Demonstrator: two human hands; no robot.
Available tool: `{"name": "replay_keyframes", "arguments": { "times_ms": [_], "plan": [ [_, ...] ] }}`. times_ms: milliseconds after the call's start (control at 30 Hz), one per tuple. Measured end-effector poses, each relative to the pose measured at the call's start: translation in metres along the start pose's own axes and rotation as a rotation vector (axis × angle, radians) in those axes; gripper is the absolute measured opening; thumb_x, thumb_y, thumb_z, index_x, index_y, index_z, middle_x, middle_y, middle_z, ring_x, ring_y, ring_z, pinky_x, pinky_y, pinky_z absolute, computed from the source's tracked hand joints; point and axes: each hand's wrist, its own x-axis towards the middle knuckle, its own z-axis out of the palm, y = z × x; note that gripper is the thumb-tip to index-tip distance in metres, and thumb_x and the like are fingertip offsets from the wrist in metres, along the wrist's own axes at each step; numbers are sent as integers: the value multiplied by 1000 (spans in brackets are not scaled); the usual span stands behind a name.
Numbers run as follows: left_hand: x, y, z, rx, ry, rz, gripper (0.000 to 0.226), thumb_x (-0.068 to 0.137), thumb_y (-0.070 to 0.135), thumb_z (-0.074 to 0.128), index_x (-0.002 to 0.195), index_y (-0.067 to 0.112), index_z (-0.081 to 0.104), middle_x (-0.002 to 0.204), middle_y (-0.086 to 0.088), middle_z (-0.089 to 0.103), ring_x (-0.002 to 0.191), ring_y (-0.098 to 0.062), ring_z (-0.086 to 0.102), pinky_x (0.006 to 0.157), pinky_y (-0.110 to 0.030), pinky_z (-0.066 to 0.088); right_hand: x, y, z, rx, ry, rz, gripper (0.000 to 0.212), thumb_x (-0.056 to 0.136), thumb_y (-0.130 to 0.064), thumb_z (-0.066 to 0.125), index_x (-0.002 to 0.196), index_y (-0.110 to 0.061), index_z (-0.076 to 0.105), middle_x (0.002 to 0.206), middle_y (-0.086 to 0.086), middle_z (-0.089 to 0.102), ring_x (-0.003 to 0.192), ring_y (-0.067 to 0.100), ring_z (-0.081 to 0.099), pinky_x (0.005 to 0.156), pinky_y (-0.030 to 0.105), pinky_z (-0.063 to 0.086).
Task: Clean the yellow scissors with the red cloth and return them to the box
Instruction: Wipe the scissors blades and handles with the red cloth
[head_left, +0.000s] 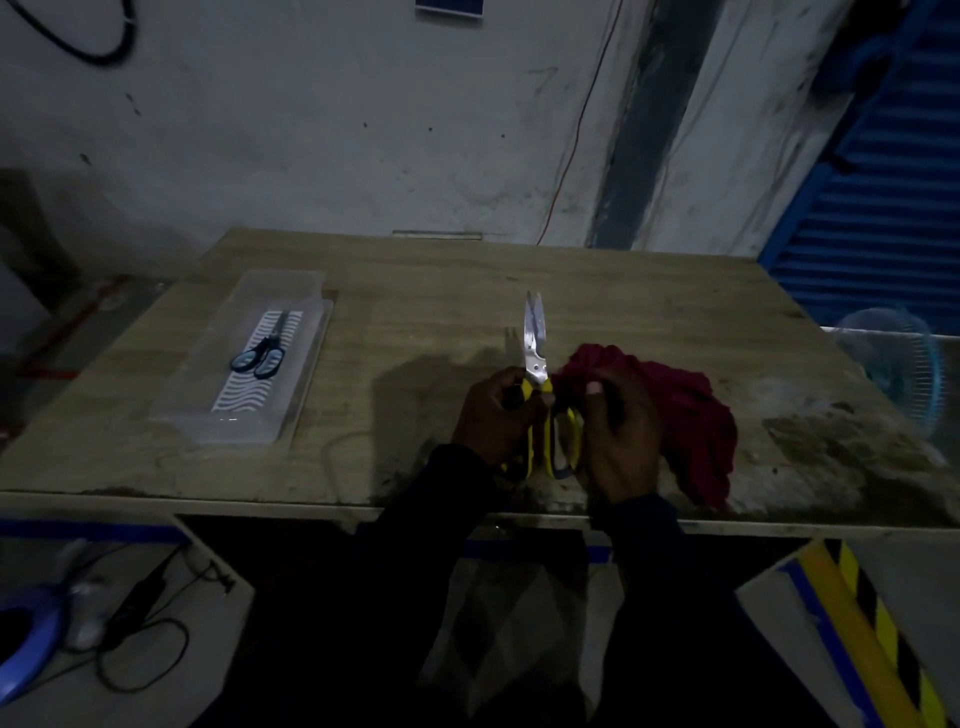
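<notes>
The yellow scissors point away from me over the table's front middle, silver blades nearly together. My left hand grips the left yellow handle. My right hand holds the red cloth bunched against the right handle, fingers curled round cloth and handle. The rest of the cloth spills onto the table to the right. The clear plastic box lies at the table's left.
Inside the box lie blue-and-black scissors on a wavy-patterned liner. The wooden table ends close to my body. A small fan stands off the table's right edge. Cables and a blue ring lie on the floor at lower left.
</notes>
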Motion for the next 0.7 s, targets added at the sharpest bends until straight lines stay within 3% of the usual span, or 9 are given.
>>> {"name": "replay_keyframes", "arguments": {
  "times_ms": [100,167,233,267,367,500,600,633,700],
  "plan": [
    [-3,5,1,-91,20,-20,21,79,-1,75,84,19,71,73,5,73,69,-6,67,68,-20,52,-13,-5,12,176,-344,48,27,95,-27,58,119,-18,65,117,-2,68,110,10,63,97,34,51],
    [-5,7,0,-162,38,-58,16,77,-3,75,84,10,71,72,0,74,68,-13,68,68,-25,54,-10,-5,12,262,-349,149,24,91,-23,60,113,-24,69,109,10,72,95,21,68,86,38,54],
    [-8,7,-4,-241,41,-86,16,76,0,77,91,4,73,79,-12,73,75,-22,68,74,-34,54,-9,-5,10,341,-356,196,25,93,-12,60,108,-30,70,98,21,71,79,36,67,71,33,52],
    [-9,7,-7,-268,33,-104,18,76,4,78,94,4,74,83,-17,72,80,-26,67,76,-38,52,-9,-4,9,346,-367,173,31,94,-7,58,108,-32,70,98,15,73,84,36,68,74,32,52],
    [-12,8,-15,-325,-1,-187,20,79,11,77,99,7,76,89,-21,68,85,-31,59,74,-37,48,-12,-2,8,335,-396,66,41,93,-1,58,107,-38,70,106,-14,73,106,11,67,95,30,50],
    [-15,21,-17,-355,-22,-288,13,86,16,70,94,7,76,80,-17,67,73,-28,59,65,-31,46,-8,-5,8,339,-388,93,46,93,-1,57,103,-44,70,103,-23,72,105,3,66,94,24,49],
    [-20,39,-15,-608,-152,-476,25,81,30,64,92,11,75,82,-10,69,74,-25,63,71,-32,49,-7,-10,8,539,-413,340,32,97,-8,52,106,-31,74,105,1,75,98,21,68,88,44,53],
    [-20,43,-16,-596,-159,-471,27,80,32,63,92,13,77,86,-9,71,77,-24,65,73,-31,52,-6,-15,9,685,-431,482,29,99,-13,50,105,-25,75,104,8,74,94,26,68,85,46,53],
    [-18,54,-15,-323,-97,-309,21,88,29,61,96,20,78,85,0,73,69,-14,65,61,-24,51,-9,-31,11,997,-489,790,29,99,-28,48,101,-19,74,95,9,71,82,25,67,75,38,53]
  ]
}}
